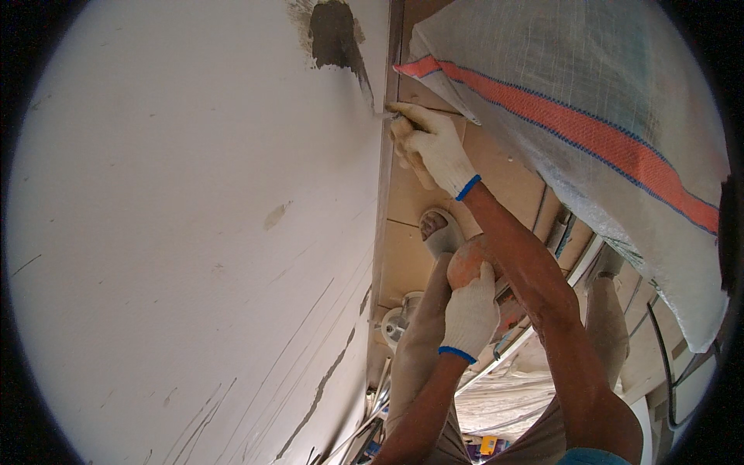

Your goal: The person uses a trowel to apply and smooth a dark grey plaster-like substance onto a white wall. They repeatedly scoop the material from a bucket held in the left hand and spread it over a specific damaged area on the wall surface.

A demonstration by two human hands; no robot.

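Note:
My right hand (435,147), in a white knit glove with a blue cuff, reaches to the edge of the white wall (178,194). Its fingers are closed round a small scraper (385,115); only a bit of thin blade shows at the wall, and the glove hides most of the tool. A dark grey wet patch (333,35) lies on the wall above, its streak trailing down toward the blade. Lower down, my left hand (470,314), gloved alike, grips an orange rounded bowl (467,261) by its side. The right forearm covers part of the bowl, and its contents cannot be seen.
A large woven sack (542,70) with a red stripe bulges at the upper right. Below are tan floor tiles (504,182) and my sandalled foot (438,229). A round metal fitting (397,322) sits by the wall's foot. Dark cracks (322,387) and scratches mark the lower wall.

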